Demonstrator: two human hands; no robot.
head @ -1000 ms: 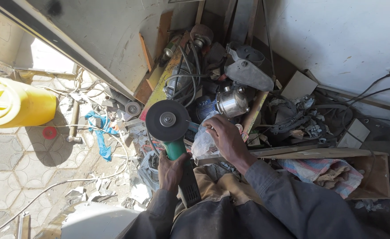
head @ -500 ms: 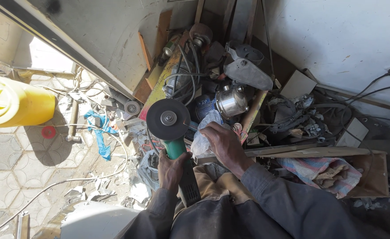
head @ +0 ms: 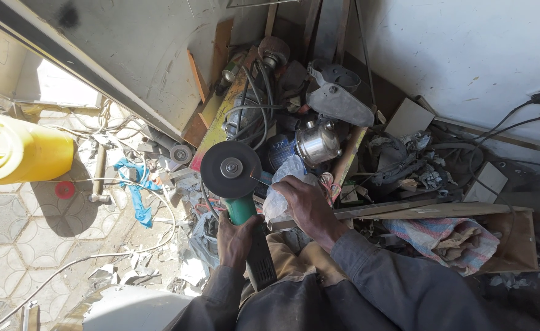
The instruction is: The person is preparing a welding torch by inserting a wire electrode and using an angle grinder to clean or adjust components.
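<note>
My left hand (head: 235,239) grips the green and black body of an angle grinder (head: 243,211), whose dark round disc (head: 230,169) faces up toward me. My right hand (head: 305,204) sits just right of the disc, closed on a crumpled clear plastic bag (head: 280,184). Both forearms wear dark grey sleeves, and my tan trousers (head: 291,260) show below the tool.
A heap of scrap lies beyond the hands: a shiny metal pump (head: 316,143), cables, wood strips and a grey metal part (head: 338,104). A yellow jerrycan (head: 19,150) stands at left on the tiled floor, with blue rag (head: 136,190) nearby. A striped cloth (head: 448,239) lies at right.
My right hand has drawn back from the pile toward me with the plastic bag. The grinder and my left hand have barely shifted.
</note>
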